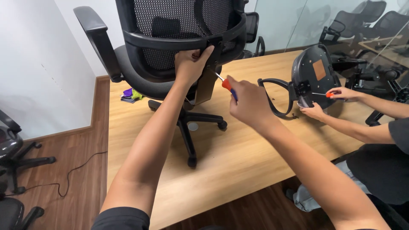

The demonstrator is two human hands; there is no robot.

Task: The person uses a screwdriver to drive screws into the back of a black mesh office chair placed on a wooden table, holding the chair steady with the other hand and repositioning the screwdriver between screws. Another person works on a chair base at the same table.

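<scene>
A: Where is the chair [170, 51]?

B: It stands upright on the wooden table [238, 157], toward the far left corner, its wheeled base [189, 127] resting on the tabletop and its mesh back facing the camera.

A: And the hands?

B: The left hand [190, 64] grips the bracket at the bottom of the backrest, fingers curled over its edge and thumb pressed beneath. The right hand [249, 104] is closed in a fist around a screwdriver [225, 83] with an orange and blue handle; its metal tip points up and left at the bracket, just beside the left thumb.

A: Is the tip seated in a screw?

B: I cannot tell; the hand hides the spot.

A: How far along does the work look?

B: The chair seems whole: back, seat, the one armrest in view and base all joined. So I judge the fastening at the back bracket to be the part in hand, whether tightening or loosening I cannot say.

A: Anyone else?

B: Near the right edge of the table, another person's hands [332, 102] work a second screwdriver [322, 94] against an upturned seat [315, 72] with one loop armrest [277, 98] attached. Some purple and green cloths [130, 94] lie by the far left edge, behind the chair. More chairs stand on the floor [81, 170] at the left.
</scene>
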